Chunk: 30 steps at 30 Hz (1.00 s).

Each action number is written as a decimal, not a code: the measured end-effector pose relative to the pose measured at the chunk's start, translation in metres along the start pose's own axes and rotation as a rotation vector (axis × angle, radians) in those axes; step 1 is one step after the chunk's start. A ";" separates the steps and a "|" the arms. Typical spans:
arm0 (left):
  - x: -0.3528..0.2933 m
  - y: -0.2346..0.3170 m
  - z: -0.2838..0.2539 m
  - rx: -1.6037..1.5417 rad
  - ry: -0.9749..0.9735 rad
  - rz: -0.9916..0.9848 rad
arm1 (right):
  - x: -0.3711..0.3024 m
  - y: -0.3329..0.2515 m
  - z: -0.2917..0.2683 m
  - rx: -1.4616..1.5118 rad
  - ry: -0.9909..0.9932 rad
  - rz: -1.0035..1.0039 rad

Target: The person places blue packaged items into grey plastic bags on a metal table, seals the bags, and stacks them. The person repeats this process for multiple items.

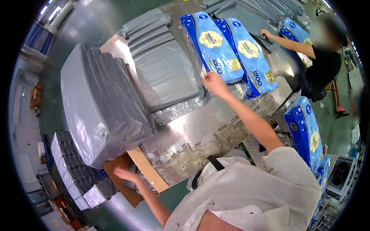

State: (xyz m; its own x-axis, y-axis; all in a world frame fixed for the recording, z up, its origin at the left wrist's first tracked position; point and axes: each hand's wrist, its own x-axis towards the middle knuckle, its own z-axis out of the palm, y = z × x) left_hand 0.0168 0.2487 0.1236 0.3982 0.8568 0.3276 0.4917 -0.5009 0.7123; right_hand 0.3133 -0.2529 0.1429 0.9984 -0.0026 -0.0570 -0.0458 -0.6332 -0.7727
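Note:
My right hand [216, 84] is over the metal table, between a pile of flat grey plastic bags [163, 69] and a blue pack of tissues [214, 46]. Its fingers are curled together; what they hold, if anything, is too small to make out. A second blue tissue pack [248, 54] lies alongside the first. Lower down, my left hand [126, 174] hovers by an opened cardboard box [148, 169] below the table's near left corner. Its fingers look stretched out, with nothing seen in them. Just above it sits a bulky grey plastic-wrapped stack [92, 104].
Across the table [189, 131], a co-worker's hand [266, 34] touches more grey bags [250, 21]. Blue packs [304, 131] stand at my right. Grey wrapped bundles [77, 173] are piled on the floor at left. A fan-like machine [339, 175] is at lower right.

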 end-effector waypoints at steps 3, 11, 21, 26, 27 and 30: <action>-0.132 0.049 0.032 0.007 -0.755 -0.089 | -0.018 0.115 -0.053 -0.085 0.235 0.193; -0.117 0.224 0.231 0.161 -0.885 0.964 | -0.008 0.193 -0.050 0.196 0.330 0.250; -0.161 0.137 0.276 0.408 -0.981 1.035 | -0.008 0.191 -0.065 0.636 0.090 0.333; -0.174 0.141 0.258 0.641 -0.987 0.978 | 0.000 0.170 -0.060 0.523 0.052 0.223; -0.174 0.141 0.254 0.663 -1.007 0.956 | 0.002 0.161 -0.062 0.536 0.026 0.215; -0.179 0.133 0.246 0.632 -0.996 0.930 | 0.016 0.092 -0.072 0.546 -0.015 0.153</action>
State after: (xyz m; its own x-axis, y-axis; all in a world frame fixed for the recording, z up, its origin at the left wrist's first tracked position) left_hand 0.2018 -0.0012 0.0068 0.9691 -0.0901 -0.2296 -0.0855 -0.9959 0.0301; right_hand 0.3277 -0.3667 0.1164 0.9785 -0.0499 -0.2002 -0.2052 -0.1342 -0.9695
